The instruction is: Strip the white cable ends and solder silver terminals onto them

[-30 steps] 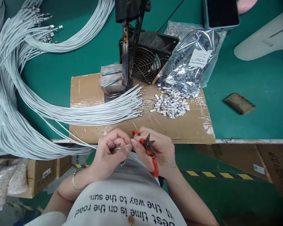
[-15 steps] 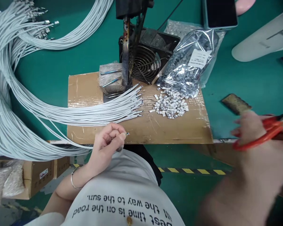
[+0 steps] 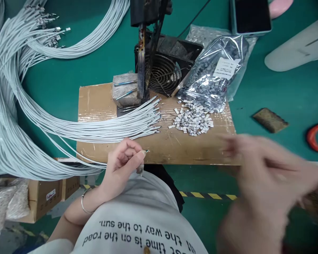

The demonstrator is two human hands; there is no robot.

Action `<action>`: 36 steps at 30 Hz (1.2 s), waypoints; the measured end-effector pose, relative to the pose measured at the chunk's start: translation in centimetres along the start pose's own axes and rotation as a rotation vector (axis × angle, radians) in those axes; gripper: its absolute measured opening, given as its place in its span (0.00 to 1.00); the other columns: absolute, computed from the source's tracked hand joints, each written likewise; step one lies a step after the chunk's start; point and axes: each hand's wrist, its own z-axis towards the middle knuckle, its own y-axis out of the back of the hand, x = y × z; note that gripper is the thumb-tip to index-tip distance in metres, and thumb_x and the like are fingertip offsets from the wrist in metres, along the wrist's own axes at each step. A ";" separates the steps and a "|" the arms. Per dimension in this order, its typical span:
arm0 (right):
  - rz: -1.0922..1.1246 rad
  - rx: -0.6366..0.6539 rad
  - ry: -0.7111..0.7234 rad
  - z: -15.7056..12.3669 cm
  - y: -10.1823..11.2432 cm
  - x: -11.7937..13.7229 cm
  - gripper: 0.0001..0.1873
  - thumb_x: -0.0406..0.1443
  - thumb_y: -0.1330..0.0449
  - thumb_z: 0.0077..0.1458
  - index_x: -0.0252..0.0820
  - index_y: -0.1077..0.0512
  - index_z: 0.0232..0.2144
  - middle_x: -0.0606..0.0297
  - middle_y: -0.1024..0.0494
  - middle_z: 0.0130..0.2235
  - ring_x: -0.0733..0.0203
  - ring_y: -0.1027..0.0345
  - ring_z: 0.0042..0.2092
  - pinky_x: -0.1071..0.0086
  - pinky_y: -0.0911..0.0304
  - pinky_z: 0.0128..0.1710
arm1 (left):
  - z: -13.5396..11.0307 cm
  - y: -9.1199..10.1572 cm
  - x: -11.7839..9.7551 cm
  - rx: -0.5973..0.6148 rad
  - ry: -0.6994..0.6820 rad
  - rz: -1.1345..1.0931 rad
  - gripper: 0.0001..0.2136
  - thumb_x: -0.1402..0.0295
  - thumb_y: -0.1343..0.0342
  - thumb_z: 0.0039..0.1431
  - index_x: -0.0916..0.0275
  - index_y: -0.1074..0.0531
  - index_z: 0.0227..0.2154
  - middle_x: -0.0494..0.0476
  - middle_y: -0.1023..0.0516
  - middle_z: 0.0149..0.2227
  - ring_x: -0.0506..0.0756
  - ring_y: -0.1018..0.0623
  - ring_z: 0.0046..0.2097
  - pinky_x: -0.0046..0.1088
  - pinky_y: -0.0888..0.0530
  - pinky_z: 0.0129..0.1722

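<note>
My left hand (image 3: 123, 160) is closed in a pinch on the end of a thin grey wire (image 3: 76, 157) at the near edge of the cardboard sheet (image 3: 95, 102); the wire's tip shows past my fingertips. My right hand (image 3: 265, 169) is smeared by motion at the right, near the table's front edge, and its fingers cannot be made out. The orange-handled scissors (image 3: 316, 137) lie on the green table at the far right, apart from that hand. A bundle of grey wires (image 3: 116, 125) ends on the cardboard beside a heap of small metal terminals (image 3: 192, 120).
A dark stand with a fan (image 3: 161, 68) rises behind the cardboard. A clear bag of terminals (image 3: 214, 79) lies at its right. A phone (image 3: 250, 16) and a brown pad (image 3: 270, 120) sit on the green table. Large wire loops (image 3: 13, 88) fill the left. Cardboard boxes (image 3: 45, 197) stand below.
My right hand carried the scissors away to the right, left them on the table, and now sweeps back leftward. My left hand stays pinched on the wire end.
</note>
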 end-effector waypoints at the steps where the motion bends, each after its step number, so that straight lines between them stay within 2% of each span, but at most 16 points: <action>1: -0.001 -0.020 0.016 -0.8 -2.3 0.9 0.10 0.32 0.34 0.66 0.52 0.15 0.34 0.62 0.19 0.32 0.56 0.25 0.34 0.63 0.32 0.34 | -0.1 0.0 0.0 -0.011 -0.009 0.016 0.07 0.65 0.36 0.69 0.59 0.26 0.35 0.45 0.26 0.24 0.46 0.31 0.24 0.21 0.33 0.26; 3: 0.154 0.214 -0.005 -2.0 -6.3 2.6 0.11 0.30 0.34 0.64 0.51 0.14 0.42 0.65 0.20 0.30 0.62 0.29 0.29 0.68 0.35 0.27 | -0.2 -0.1 -0.1 -0.033 -0.019 0.055 0.07 0.65 0.35 0.69 0.59 0.25 0.35 0.45 0.26 0.24 0.46 0.31 0.24 0.21 0.33 0.26; 5: 0.299 0.306 -0.065 -2.6 -9.0 3.8 0.10 0.31 0.34 0.63 0.47 0.14 0.42 0.65 0.21 0.30 0.64 0.30 0.28 0.70 0.37 0.25 | -0.3 -0.1 -0.1 -0.049 -0.023 0.083 0.07 0.64 0.35 0.69 0.59 0.25 0.35 0.45 0.26 0.24 0.46 0.31 0.24 0.21 0.33 0.26; 7: 0.389 0.342 -0.099 -2.7 -10.3 4.4 0.09 0.32 0.33 0.62 0.46 0.14 0.41 0.66 0.22 0.29 0.65 0.31 0.28 0.72 0.37 0.24 | -0.4 -0.1 -0.1 -0.057 -0.029 0.094 0.08 0.64 0.35 0.69 0.59 0.25 0.35 0.46 0.26 0.24 0.47 0.32 0.25 0.22 0.33 0.26; 10: 0.415 0.322 -0.114 -2.6 -10.4 4.6 0.08 0.31 0.33 0.61 0.46 0.13 0.39 0.66 0.22 0.28 0.66 0.32 0.27 0.72 0.38 0.24 | -0.4 -0.2 -0.1 -0.068 -0.039 0.103 0.08 0.65 0.35 0.69 0.59 0.26 0.34 0.46 0.26 0.24 0.47 0.32 0.25 0.22 0.34 0.26; 18: 0.295 0.285 -0.061 -3.1 -9.7 4.5 0.08 0.30 0.32 0.62 0.48 0.15 0.36 0.67 0.20 0.28 0.64 0.30 0.28 0.71 0.37 0.26 | -0.4 -0.3 0.1 -0.085 -0.094 0.227 0.08 0.66 0.37 0.69 0.58 0.27 0.33 0.46 0.27 0.24 0.47 0.34 0.24 0.23 0.37 0.24; 21: 0.168 0.289 0.020 -3.0 -9.5 5.1 0.07 0.29 0.34 0.63 0.46 0.18 0.35 0.70 0.26 0.25 0.67 0.35 0.25 0.72 0.40 0.24 | -0.4 -0.3 0.3 -0.100 -0.174 0.395 0.07 0.66 0.37 0.69 0.58 0.26 0.33 0.47 0.28 0.24 0.48 0.36 0.24 0.26 0.41 0.22; 26: -0.029 0.301 0.177 -2.4 -9.4 6.0 0.09 0.28 0.37 0.63 0.46 0.23 0.32 0.71 0.30 0.23 0.67 0.40 0.23 0.70 0.39 0.25 | -0.8 -0.2 0.5 -0.124 -0.281 0.615 0.06 0.69 0.38 0.69 0.58 0.26 0.33 0.50 0.26 0.27 0.49 0.32 0.26 0.27 0.39 0.23; 28: 0.022 0.299 0.143 -2.3 -9.5 5.9 0.09 0.29 0.37 0.62 0.45 0.22 0.30 0.72 0.30 0.22 0.67 0.40 0.23 0.71 0.40 0.23 | -0.8 -0.3 0.6 -0.148 -0.299 0.616 0.06 0.69 0.38 0.69 0.58 0.26 0.34 0.50 0.25 0.27 0.50 0.32 0.25 0.28 0.40 0.22; 31: 0.165 0.263 -0.023 -2.5 -10.0 5.5 0.08 0.31 0.35 0.61 0.44 0.21 0.29 0.70 0.29 0.22 0.67 0.40 0.22 0.73 0.41 0.21 | -0.8 -0.4 1.1 -0.177 -0.303 0.578 0.05 0.69 0.37 0.69 0.57 0.26 0.35 0.48 0.26 0.25 0.49 0.34 0.23 0.27 0.41 0.20; 34: 0.313 0.175 -0.208 -3.3 -10.9 5.2 0.08 0.33 0.33 0.58 0.42 0.21 0.26 0.70 0.28 0.22 0.68 0.40 0.22 0.73 0.41 0.20 | -0.7 -0.8 2.0 -0.215 -0.331 0.546 0.05 0.68 0.37 0.69 0.57 0.26 0.36 0.46 0.26 0.24 0.48 0.34 0.21 0.26 0.39 0.20; 36: 0.429 0.108 -0.296 -3.9 -11.8 5.2 0.08 0.33 0.32 0.58 0.42 0.22 0.25 0.71 0.28 0.21 0.70 0.44 0.20 0.75 0.44 0.17 | -0.6 -1.1 2.6 -0.246 -0.337 0.506 0.06 0.67 0.38 0.70 0.57 0.27 0.35 0.46 0.27 0.23 0.47 0.34 0.20 0.25 0.38 0.20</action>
